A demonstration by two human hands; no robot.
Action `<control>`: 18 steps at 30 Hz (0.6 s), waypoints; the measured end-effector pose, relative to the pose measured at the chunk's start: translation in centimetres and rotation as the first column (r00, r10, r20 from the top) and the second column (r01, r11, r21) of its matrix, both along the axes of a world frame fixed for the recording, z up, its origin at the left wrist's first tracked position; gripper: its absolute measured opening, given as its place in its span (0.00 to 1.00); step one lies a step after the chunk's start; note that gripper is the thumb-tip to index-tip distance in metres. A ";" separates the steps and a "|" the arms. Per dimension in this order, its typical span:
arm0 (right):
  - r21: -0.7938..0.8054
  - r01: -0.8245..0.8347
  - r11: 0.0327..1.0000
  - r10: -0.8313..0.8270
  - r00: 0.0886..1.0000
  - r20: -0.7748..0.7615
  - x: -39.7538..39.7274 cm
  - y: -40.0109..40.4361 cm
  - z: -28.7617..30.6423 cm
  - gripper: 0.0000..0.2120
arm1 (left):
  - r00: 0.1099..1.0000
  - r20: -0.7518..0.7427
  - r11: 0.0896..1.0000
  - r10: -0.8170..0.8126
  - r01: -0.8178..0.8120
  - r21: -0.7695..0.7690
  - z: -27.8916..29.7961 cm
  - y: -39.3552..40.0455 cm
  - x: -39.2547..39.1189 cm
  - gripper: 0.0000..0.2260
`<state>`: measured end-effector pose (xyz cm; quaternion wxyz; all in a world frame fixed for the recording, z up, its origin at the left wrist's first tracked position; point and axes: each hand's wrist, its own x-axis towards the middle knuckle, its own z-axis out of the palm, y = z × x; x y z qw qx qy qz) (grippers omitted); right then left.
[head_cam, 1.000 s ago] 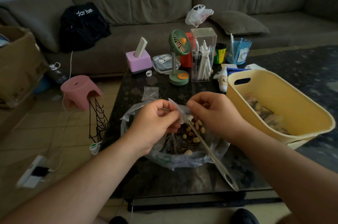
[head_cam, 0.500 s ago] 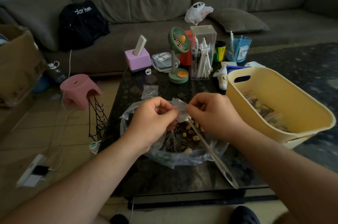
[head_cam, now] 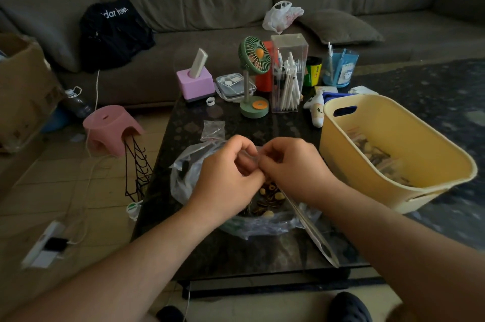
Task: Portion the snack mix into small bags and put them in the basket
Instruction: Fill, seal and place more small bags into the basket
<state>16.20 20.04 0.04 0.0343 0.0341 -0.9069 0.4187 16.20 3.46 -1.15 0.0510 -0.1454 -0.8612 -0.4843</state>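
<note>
My left hand (head_cam: 225, 177) and my right hand (head_cam: 291, 166) meet above the large clear bag of snack mix (head_cam: 265, 198) on the dark table. Between their fingertips both pinch a small clear bag (head_cam: 249, 155), mostly hidden by my fingers. A long metal scoop handle (head_cam: 312, 232) slants out of the snack mix toward the table's front edge. The yellow basket (head_cam: 409, 138) stands to the right, with several filled small bags (head_cam: 372, 153) inside. A spare empty small bag (head_cam: 214, 128) lies on the table just beyond my hands.
At the table's back stand a pink box (head_cam: 195, 82), a green desk fan (head_cam: 253, 69), a clear pen holder (head_cam: 287, 77) and a blue cup (head_cam: 339, 67). A pink stool (head_cam: 110, 127) and a black wire rack (head_cam: 136, 166) sit on the floor at left.
My hands have drawn closer together over the snack mix, and the small bag that showed between them is now nearly covered by my fingers.
</note>
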 end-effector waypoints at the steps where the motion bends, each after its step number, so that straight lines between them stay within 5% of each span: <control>1: 0.052 -0.019 0.998 0.019 1.000 0.008 0.0 0.3 0.4 0.01 | 1.000 -0.002 1.000 0.000 0.000 -0.010 0.2 -0.1 0.0 0.12; 10: -0.037 -0.110 0.993 0.115 0.977 0.180 -0.3 2.4 1.3 0.03 | 0.994 -0.105 1.000 -0.021 0.020 -0.011 0.3 -0.2 -0.1 0.12; 13: -0.134 -0.071 0.988 0.097 0.975 0.202 -0.1 2.1 1.3 0.07 | 0.955 -0.258 0.986 -0.146 0.119 -0.117 0.0 -0.4 -0.2 0.13; 18: -0.464 -0.012 0.886 0.173 0.936 0.305 0.0 1.5 1.5 0.08 | 0.866 -0.378 0.857 -0.328 0.104 -0.505 -0.5 -0.7 -1.3 0.39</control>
